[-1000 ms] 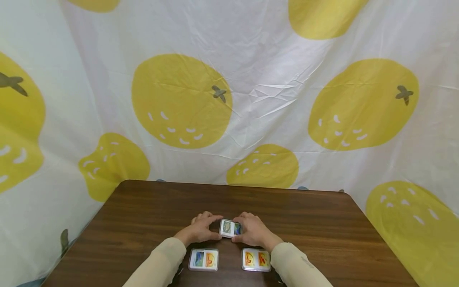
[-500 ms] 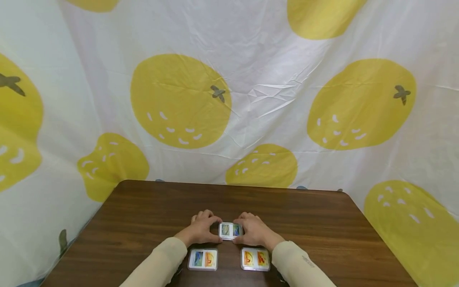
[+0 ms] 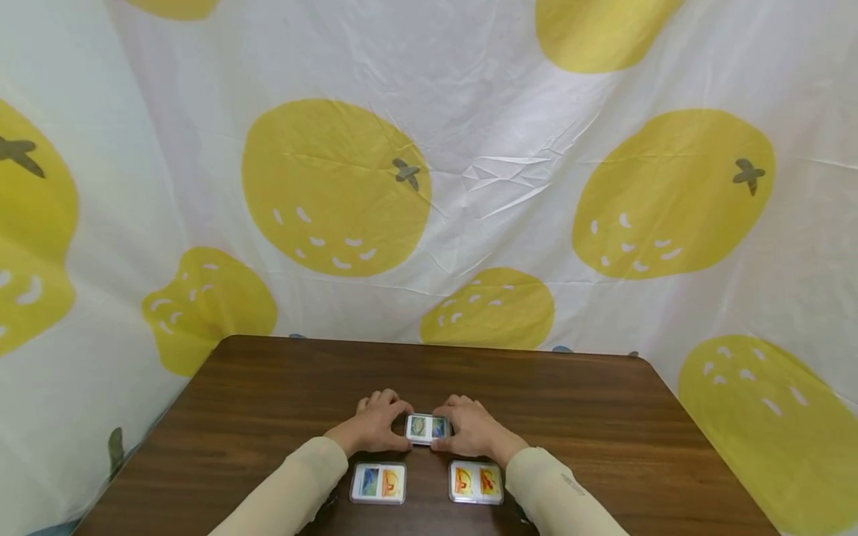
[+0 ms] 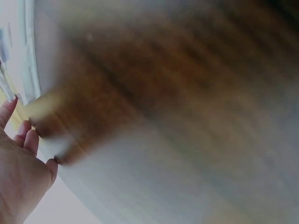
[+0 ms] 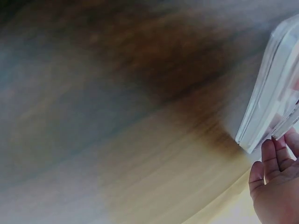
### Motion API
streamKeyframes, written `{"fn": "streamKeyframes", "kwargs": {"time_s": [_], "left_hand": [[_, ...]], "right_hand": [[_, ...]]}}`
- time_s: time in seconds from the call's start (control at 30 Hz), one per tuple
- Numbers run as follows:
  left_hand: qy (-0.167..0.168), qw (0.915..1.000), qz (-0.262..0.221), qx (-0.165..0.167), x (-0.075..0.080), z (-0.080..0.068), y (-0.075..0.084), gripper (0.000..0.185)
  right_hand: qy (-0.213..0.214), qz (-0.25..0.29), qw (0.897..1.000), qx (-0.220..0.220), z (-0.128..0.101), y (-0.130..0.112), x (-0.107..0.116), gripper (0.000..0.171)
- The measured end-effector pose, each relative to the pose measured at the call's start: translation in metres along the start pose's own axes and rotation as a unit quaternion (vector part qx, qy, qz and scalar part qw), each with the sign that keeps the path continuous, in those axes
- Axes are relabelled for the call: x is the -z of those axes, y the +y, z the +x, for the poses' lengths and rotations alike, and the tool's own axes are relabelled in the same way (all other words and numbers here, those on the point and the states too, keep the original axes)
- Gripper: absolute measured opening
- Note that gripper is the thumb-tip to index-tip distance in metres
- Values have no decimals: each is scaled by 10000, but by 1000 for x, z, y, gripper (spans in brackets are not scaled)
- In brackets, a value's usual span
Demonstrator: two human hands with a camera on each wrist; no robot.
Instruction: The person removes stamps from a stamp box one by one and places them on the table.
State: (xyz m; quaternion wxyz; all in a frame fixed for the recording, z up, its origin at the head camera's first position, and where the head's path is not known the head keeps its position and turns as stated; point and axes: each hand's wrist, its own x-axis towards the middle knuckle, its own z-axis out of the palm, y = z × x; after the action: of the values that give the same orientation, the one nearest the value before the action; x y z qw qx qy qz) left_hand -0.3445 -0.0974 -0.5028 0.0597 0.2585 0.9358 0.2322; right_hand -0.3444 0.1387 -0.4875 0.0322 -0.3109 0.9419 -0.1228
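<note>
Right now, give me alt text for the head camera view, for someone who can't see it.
Two hands, left hand and right hand, hold a small clear card case between them on a dark wooden table. Two similar card cases lie nearer, one left, one right. A white cloth with yellow fruit hangs behind.

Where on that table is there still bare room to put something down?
The brown table is bare along its far edge by the fruit-print cloth, and left and right of the hands. It is crowded near the person: both hands grip one card case, with two card cases behind.

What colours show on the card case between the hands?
The card case shows a green-yellow picture on its left half and blue on its right, clearest in the head view.
</note>
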Motion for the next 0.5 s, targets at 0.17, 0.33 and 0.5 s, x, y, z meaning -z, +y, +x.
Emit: {"fn": "streamKeyframes", "kwargs": {"time_s": [0.17,0.33,0.5], "left_hand": [[25,9999,95,-29,0,-1,-1,52],[-2,10000,20,-5,-2,-2,-1,55],[57,9998,-161,-59,-2,-3,0,57]], "right_hand": [[-110,-149,9998,17,0,-2,1,61],[-153,-221,9996,17,0,-2,2,67],[-139,-228,9996,22,1,-1,1,61]]}}
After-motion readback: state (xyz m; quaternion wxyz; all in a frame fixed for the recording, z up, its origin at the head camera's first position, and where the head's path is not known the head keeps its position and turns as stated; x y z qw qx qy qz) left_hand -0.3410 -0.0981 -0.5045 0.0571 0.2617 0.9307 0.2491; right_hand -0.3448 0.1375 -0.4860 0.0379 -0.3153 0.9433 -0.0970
